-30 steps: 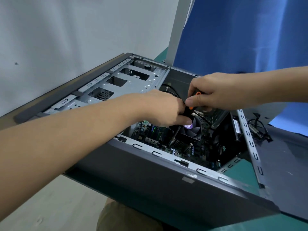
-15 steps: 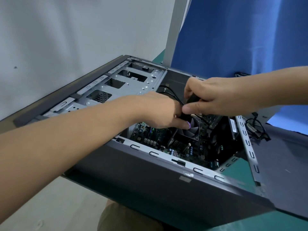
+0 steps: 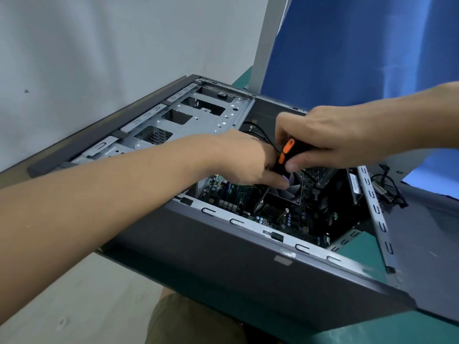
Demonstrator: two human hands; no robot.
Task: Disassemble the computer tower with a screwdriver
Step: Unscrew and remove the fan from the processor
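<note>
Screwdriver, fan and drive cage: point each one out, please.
screwdriver (image 3: 288,146), head view, orange patch on its handle.
fan (image 3: 294,187), head view, grey blades.
drive cage (image 3: 213,120), head view, bare metal top plate.

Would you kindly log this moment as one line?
right hand grips screwdriver; left hand steadies shaft; tip beside cooler fan; tower open

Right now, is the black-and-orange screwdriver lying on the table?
No, the right hand grips the black-and-orange screwdriver above the open grey computer tower.

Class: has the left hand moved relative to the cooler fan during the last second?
No. The left hand stays at the cooler fan's upper-left edge, beside the screwdriver.
</note>
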